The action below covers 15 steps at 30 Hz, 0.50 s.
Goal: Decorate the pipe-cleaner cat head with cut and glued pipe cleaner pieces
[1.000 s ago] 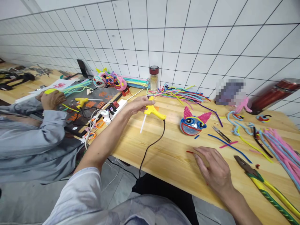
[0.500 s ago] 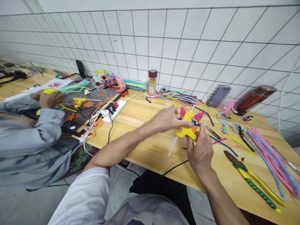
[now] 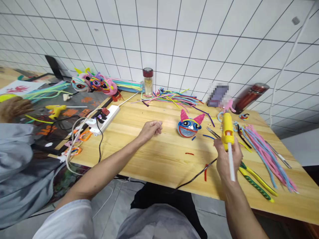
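My right hand (image 3: 228,157) is wrapped round the handle of a yellow hot glue gun (image 3: 227,127). A white glue stick (image 3: 231,162) sticks out of its back, toward me. My left hand (image 3: 151,130) hovers over the table with its fingers curled together; whether anything is in them is hidden. Between the hands sits a small animal head (image 3: 188,127) with pink pointed ears, blue-ringed eyes and a red-outlined mouth on a clear rounded body. Short red pipe cleaner pieces (image 3: 205,172) and a blue pipe cleaner piece (image 3: 193,138) lie near it.
Pliers (image 3: 259,184) and pink and blue pipe cleaners (image 3: 264,152) lie at right. A glass bottle (image 3: 148,83) and loose pipe cleaners (image 3: 174,98) stand or lie behind. A power strip (image 3: 107,119) is at left, beside a co-worker's hand (image 3: 12,108) and another glue gun (image 3: 56,111).
The glue gun has moved right, held upright in my right hand alone. My left hand has drawn back left, away from the animal head, which is now in plain sight. The view has shifted.
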{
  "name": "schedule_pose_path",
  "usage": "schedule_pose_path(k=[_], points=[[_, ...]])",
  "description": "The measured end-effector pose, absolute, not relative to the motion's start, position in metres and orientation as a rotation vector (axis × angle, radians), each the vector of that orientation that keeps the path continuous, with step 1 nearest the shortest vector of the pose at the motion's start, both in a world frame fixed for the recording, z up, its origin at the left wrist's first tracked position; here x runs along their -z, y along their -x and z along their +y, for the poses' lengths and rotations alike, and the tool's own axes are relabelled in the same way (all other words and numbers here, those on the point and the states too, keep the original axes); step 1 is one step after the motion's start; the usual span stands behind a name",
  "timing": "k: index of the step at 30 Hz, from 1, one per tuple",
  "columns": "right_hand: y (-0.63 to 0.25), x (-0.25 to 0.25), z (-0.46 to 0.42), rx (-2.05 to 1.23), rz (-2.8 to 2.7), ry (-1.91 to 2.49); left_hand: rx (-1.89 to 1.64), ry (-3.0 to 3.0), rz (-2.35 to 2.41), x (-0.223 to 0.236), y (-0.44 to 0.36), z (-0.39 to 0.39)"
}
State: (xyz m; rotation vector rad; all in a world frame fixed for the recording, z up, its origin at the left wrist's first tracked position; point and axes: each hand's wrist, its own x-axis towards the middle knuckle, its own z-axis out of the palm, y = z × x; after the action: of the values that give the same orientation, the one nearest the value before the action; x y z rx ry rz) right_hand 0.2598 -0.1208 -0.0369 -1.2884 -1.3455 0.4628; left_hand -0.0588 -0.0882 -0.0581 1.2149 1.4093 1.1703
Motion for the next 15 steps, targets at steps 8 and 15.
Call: schedule_pose_path(k=[8,15], points=[[-0.256,0.028,-0.122,-1.002,-1.149,0.969,-1.053,-1.382,1.199,0.077,0.008,-0.051],[-0.258,0.017,-0.126,-1.190,-1.128,1.009,-0.970,-1.535,1.094,0.077,-0.021,-0.039]])
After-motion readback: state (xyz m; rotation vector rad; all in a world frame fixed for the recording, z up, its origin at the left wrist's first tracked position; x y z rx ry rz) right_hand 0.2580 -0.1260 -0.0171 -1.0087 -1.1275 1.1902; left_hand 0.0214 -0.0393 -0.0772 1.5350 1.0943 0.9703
